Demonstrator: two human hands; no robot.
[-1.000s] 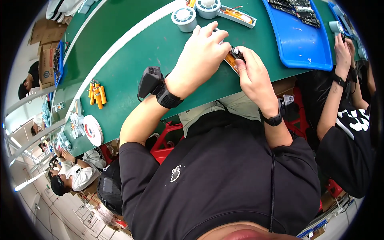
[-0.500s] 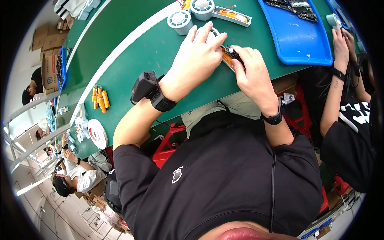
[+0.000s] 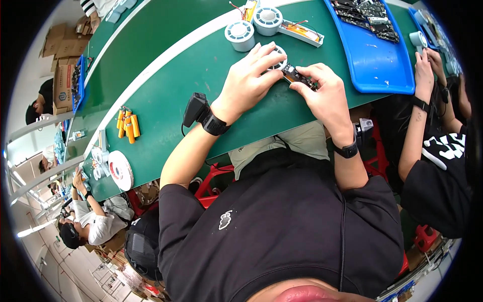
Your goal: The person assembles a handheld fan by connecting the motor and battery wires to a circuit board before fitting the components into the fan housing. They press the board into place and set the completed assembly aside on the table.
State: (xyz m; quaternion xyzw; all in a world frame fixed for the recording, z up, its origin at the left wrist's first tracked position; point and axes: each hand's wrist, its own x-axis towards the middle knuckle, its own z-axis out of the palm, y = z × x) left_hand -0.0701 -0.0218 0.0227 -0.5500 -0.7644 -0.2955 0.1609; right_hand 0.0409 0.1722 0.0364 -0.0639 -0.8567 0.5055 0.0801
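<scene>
My left hand [image 3: 250,75] is closed around the round, vented head of a light grey-blue handheld fan housing [image 3: 278,54]. At the handle end, my right hand [image 3: 326,93] pinches a black circuit board [image 3: 298,77] between thumb and fingers. The board lies over the handle, where a bit of orange shows beneath it; fingers hide the rest of the handle. Just beyond my left hand are two more fan housings, one with its head at the left [image 3: 239,35] and one farther back [image 3: 267,20]. An open handle [image 3: 304,34] next to them contains an orange battery with thin wires.
Right of my hands, a blue tray [image 3: 375,83] holds several circuit boards [image 3: 370,17] at its far end. Orange batteries [image 3: 129,126] stand in a cluster at left, near a white roll [image 3: 121,170]. A co-worker's hands [image 3: 426,68] work at the far right with another housing.
The board has come down lower over the handle, and more of it shows between my hands. My right hand has shifted slightly right and down. The whole view has tilted a little.
</scene>
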